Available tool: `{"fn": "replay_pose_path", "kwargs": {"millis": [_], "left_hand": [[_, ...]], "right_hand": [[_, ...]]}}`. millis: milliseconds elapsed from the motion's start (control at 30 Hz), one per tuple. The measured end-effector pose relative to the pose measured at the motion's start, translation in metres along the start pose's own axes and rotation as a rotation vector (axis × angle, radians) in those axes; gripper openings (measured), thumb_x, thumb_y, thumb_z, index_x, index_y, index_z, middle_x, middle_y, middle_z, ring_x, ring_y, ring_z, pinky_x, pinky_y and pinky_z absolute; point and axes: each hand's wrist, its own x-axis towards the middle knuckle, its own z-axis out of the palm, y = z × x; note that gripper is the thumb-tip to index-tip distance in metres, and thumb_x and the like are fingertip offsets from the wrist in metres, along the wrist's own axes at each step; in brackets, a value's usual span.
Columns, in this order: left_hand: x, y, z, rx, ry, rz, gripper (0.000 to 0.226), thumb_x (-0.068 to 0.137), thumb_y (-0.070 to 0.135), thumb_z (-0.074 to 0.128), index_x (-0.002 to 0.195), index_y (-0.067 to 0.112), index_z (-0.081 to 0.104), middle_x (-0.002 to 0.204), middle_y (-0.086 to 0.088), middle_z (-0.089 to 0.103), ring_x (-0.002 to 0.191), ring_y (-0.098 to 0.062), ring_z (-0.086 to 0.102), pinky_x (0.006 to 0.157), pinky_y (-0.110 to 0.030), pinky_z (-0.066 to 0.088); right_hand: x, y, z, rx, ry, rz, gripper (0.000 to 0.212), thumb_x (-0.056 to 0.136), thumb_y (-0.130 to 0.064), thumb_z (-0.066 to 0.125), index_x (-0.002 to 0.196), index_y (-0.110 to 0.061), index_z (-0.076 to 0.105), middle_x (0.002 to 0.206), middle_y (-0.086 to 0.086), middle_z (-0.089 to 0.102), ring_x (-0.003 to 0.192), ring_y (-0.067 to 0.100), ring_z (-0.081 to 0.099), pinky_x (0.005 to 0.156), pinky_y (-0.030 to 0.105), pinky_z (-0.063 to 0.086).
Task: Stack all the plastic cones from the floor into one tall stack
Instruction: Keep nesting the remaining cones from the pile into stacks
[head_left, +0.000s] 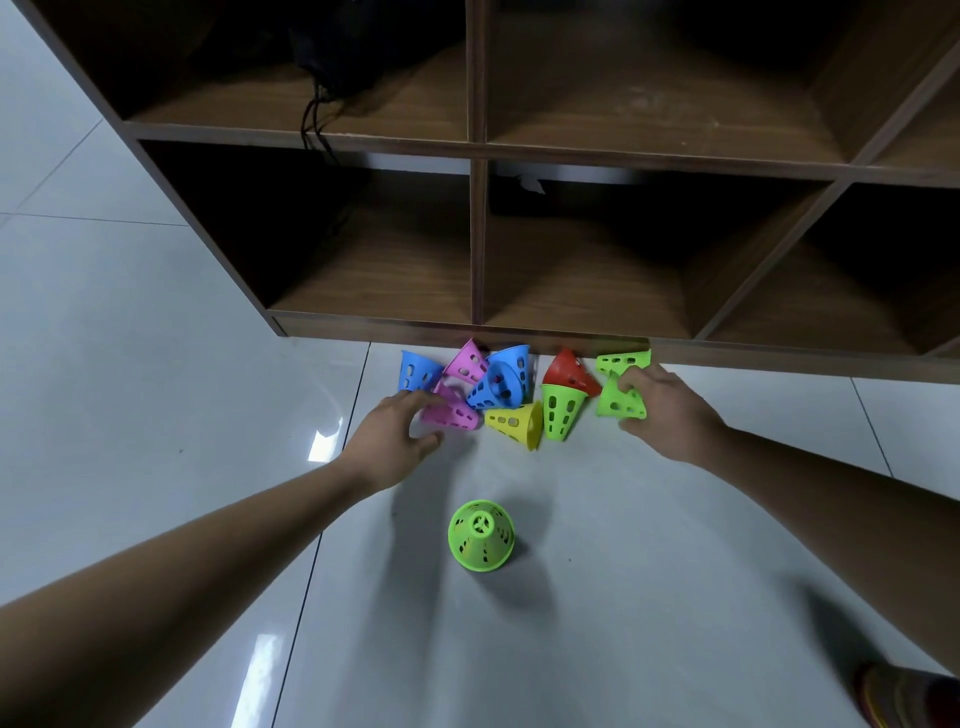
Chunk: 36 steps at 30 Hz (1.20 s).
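Right hand: grasping a lime-green cone, thumb and fingers pinched on its perforated wall. The cone is tilted, at the right end of the pile.
Left hand: released, fingers spread, tips at a pink cone that lies on its side. No closed hold shows.
Rest of pile: between the two grips and touching one another are a yellow cone, a red cone and blue cones. All lie close against the foot of the wooden shelf unit.
Stack base: an upright green cone, wide rim down on the tiled floor. It stands nearer the person than both grips, between them, well apart from the pile.
Step in hand (judgement): lift the grasped cone clear and turn it rim down. Centre it over the base's tip and lower it straight, since a skewed descent may jam it or topple the base.
Progress (judgement): early, with only one cone standing.
Writing: no brand, label or lettering is readable.
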Motion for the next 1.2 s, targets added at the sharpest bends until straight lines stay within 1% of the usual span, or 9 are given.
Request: {"fn": "replay_pose_path", "kwargs": {"millis": [100,200,367,500,633,733,900,1000,1200], "left_hand": [[-0.005,0.003,0.003,-0.038,-0.012,-0.031,0.044,0.096,0.026,0.075,0.139,0.030,0.067,0.139,0.007,0.066,0.127,-0.015,0.059,0.102,-0.029,0.047],[-0.011,0.002,0.004,-0.114,0.023,-0.078,0.039,0.094,0.026,0.077,0.132,0.033,0.072,0.132,0.011,0.069,0.122,-0.010,0.063,0.099,-0.027,0.049],[-0.043,-0.006,0.006,-0.199,0.017,-0.114,0.023,0.091,0.022,0.081,0.106,0.037,0.073,0.107,0.017,0.074,0.103,0.001,0.067,0.082,-0.013,0.047],[-0.078,-0.017,0.015,-0.218,0.002,-0.102,0.029,0.084,0.016,0.085,0.099,0.032,0.067,0.103,0.011,0.070,0.097,-0.004,0.065,0.075,-0.011,0.044],[-0.091,-0.028,0.019,-0.080,0.046,0.018,0.045,0.074,0.022,0.089,0.105,0.039,0.060,0.119,0.015,0.052,0.111,-0.008,0.059,0.085,-0.022,0.050],[-0.087,-0.025,0.015,0.029,0.036,0.140,0.061,0.069,0.029,0.089,0.121,0.035,0.058,0.132,0.014,0.048,0.120,-0.013,0.054,0.096,-0.031,0.052],[-0.078,-0.023,0.016,0.252,-0.098,0.206,0.074,0.069,0.043,0.078,0.138,0.039,0.054,0.148,0.016,0.047,0.135,-0.017,0.048,0.103,-0.040,0.048],[-0.078,-0.027,0.020,0.313,-0.135,0.180,0.069,0.070,0.040,0.077,0.136,0.045,0.054,0.140,0.019,0.051,0.130,-0.012,0.046,0.103,-0.037,0.043],[-0.086,-0.040,0.023,0.364,-0.100,0.096,0.059,0.077,0.043,0.074,0.133,0.037,0.061,0.121,0.014,0.062,0.112,-0.019,0.059,0.093,-0.033,0.044]], "right_hand": [[-0.007,0.001,0.013,-0.083,0.060,-0.036,0.030,0.089,-0.030,0.082,0.109,-0.019,0.063,0.111,0.006,0.063,0.107,0.034,0.058,0.089,0.041,0.047],[-0.019,0.002,0.026,-0.015,0.093,-0.048,0.025,0.086,-0.027,0.085,0.095,-0.019,0.063,0.099,0.006,0.061,0.095,0.034,0.060,0.083,0.043,0.051],[-0.044,0.002,0.045,0.107,0.054,-0.042,0.044,0.081,-0.033,0.087,0.072,-0.029,0.045,0.088,-0.001,0.054,0.087,0.030,0.058,0.078,0.042,0.052],[-0.052,-0.004,0.053,0.119,0.053,0.031,0.047,0.078,-0.036,0.088,0.091,-0.020,0.046,0.097,0.002,0.057,0.095,0.032,0.060,0.074,0.040,0.049],[-0.047,-0.012,0.045,0.159,-0.037,0.012,0.080,0.071,-0.035,0.092,0.134,-0.031,0.042,0.136,-0.002,0.054,0.124,0.023,0.057,0.094,0.041,0.054],[-0.044,-0.016,0.044,0.094,-0.141,-0.091,0.096,0.073,-0.028,0.086,0.152,-0.039,0.034,0.145,-0.008,0.048,0.133,0.022,0.051,0.102,0.041,0.052],[-0.046,-0.016,0.055,0.049,-0.152,-0.174,0.087,0.075,-0.036,0.086,0.150,-0.037,0.042,0.145,-0.011,0.049,0.131,0.021,0.051,0.107,0.040,0.048],[-0.054,-0.014,0.065,0.034,-0.135,-0.228,0.080,0.075,-0.041,0.086,0.145,-0.035,0.047,0.140,-0.010,0.053,0.128,0.020,0.052,0.108,0.038,0.047],[-0.078,-0.031,0.070,0.075,-0.148,-0.248,0.070,0.082,-0.056,0.081,0.140,-0.032,0.051,0.136,-0.012,0.057,0.125,0.017,0.056,0.105,0.031,0.047]]}}
